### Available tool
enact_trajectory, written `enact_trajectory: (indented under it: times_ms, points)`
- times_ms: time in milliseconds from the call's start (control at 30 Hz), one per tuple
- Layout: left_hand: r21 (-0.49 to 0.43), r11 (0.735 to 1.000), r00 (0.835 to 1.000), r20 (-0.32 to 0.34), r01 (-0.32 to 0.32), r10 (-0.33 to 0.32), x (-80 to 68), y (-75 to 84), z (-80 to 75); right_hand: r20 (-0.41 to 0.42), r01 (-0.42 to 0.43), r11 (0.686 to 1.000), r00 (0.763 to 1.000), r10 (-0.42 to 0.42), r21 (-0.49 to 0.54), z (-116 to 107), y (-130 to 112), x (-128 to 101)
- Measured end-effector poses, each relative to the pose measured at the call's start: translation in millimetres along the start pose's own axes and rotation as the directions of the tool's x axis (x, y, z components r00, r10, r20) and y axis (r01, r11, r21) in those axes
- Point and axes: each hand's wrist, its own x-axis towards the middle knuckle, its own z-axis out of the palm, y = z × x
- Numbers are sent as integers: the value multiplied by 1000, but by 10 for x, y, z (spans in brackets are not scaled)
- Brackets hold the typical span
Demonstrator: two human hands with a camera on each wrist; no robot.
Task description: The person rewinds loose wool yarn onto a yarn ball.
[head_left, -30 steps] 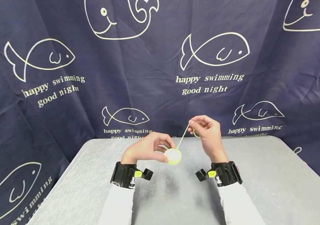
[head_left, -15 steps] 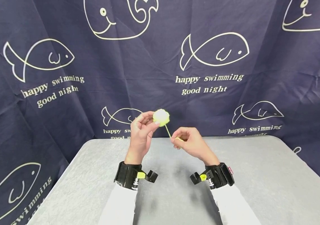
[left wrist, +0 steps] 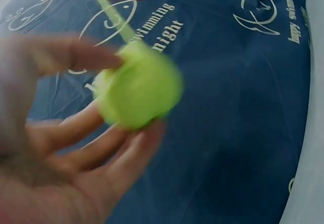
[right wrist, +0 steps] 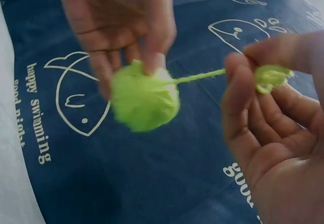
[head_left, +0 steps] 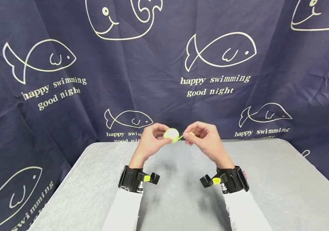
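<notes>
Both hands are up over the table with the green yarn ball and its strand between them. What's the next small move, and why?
Probably carry the right hand round the yarn ball to lay on another turn. The left hand holds the ball at its fingertips, a short taut strand runs from it to the right hand's pinch, and more yarn is bunched there, so there seems to be length left to wind.

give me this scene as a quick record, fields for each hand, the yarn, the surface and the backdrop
left hand: left hand holds the yarn ball in its fingertips, raised above the table
right hand: right hand pinches the yarn strand with a small bunch of yarn at its fingertips
yarn: yellow-green, a short strand running from ball to right hand
gap between hands: small, hands apart, joined only by the strand
surface: grey table
backdrop: navy cloth with white fish and whale outlines and lettering
wrists: a black wrist camera mount on each, white sleeves
</notes>
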Motion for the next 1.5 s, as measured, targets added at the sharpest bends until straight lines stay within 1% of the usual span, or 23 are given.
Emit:
enact_trajectory:
  times_ms: [33, 67, 100, 167, 233, 267, 333, 400, 433, 533, 600, 667, 733, 767, 833, 900, 967, 1067, 1133, 1233, 1333, 1400, 1500]
  points:
    - [12, 1000, 996, 91, 3, -4, -10, 11, -9, -32, 11, 1000, 999, -10, 23, -17, -1, 1]
    - [14, 1000, 984, 177, 6, -9, -18, 23, -16, -63, 17, 999, 998, -14, 38, -31, 2, 4]
    - [12, 1000, 967, 255, 7, -10, -25, 34, -20, -90, 21, 998, 996, -17, 51, -42, 6, 7]
    - [-31, 999, 922, 387, 12, 1, -37, 63, -21, -130, 21, 997, 991, -12, 72, -59, 20, 11]
    - [-118, 993, 878, 477, 25, 35, -50, 90, -19, -153, 9, 996, 988, 4, 84, -69, 48, 16]
    - [-170, 985, 862, 504, 34, 57, -54, 98, -17, -157, 1, 996, 988, 13, 89, -72, 64, 17]
    - [-290, 956, 844, 523, 44, 120, -61, 112, -16, -149, -18, 995, 988, 33, 99, -74, 97, 17]
    - [-404, 914, 849, 495, 34, 187, -63, 121, -17, -130, -39, 994, 990, 52, 102, -74, 139, 17]
    - [-456, 890, 858, 465, 21, 219, -61, 123, -17, -119, -49, 993, 991, 61, 103, -70, 157, 17]
    - [-576, 817, 906, 335, -19, 257, -55, 132, -12, -80, -72, 995, 994, 77, 66, -41, 199, 18]
    - [-641, 767, 945, 234, -25, 227, -53, 137, -5, -38, -87, 996, 995, 87, 12, -6, 219, 18]
    - [-689, 724, 978, 131, -31, 165, -45, 143, 11, 16, -97, 994, 995, 98, -49, 36, 225, 16]
    - [-720, 693, 995, 35, -38, 91, -33, 146, 32, 75, -100, 987, 991, 110, -123, 81, 217, 12]
    - [-721, 691, 998, -13, -47, 54, -24, 149, 45, 100, -99, 983, 988, 116, -156, 103, 210, 10]
    - [-709, 702, 994, -104, -64, -14, -5, 151, 68, 138, -94, 974, 983, 124, -205, 140, 176, 0]
    - [-670, 738, 981, -185, -79, -62, 11, 142, 88, 156, -84, 966, 980, 125, -245, 166, 142, -8]
    - [-573, 814, 963, -261, -94, -72, 23, 131, 103, 161, -75, 962, 980, 120, -262, 176, 107, -16]
    - [-343, 935, 942, -336, -95, -27, 34, 100, 124, 165, -61, 967, 981, 104, -248, 155, 67, -20]
    - [-175, 980, 937, -349, -91, 24, 33, 83, 133, 164, -55, 977, 982, 89, -206, 124, 47, -20]
    - [9, 997, 944, -321, -81, 80, 21, 63, 141, 139, -58, 994, 988, 70, -89, 73, 35, -15]
    - [107, 991, 956, -274, -78, 105, 8, 50, 145, 82, -65, 994, 995, 58, 90, 38, 38, -7]
    - [137, 988, 968, -232, -69, 100, -2, 50, 146, 49, -84, 965, 996, 74, 248, 34, 47, 0]
    - [143, 988, 987, -144, -51, 72, -12, 64, 146, 17, -106, 892, 994, 109, 439, 50, 59, 15]
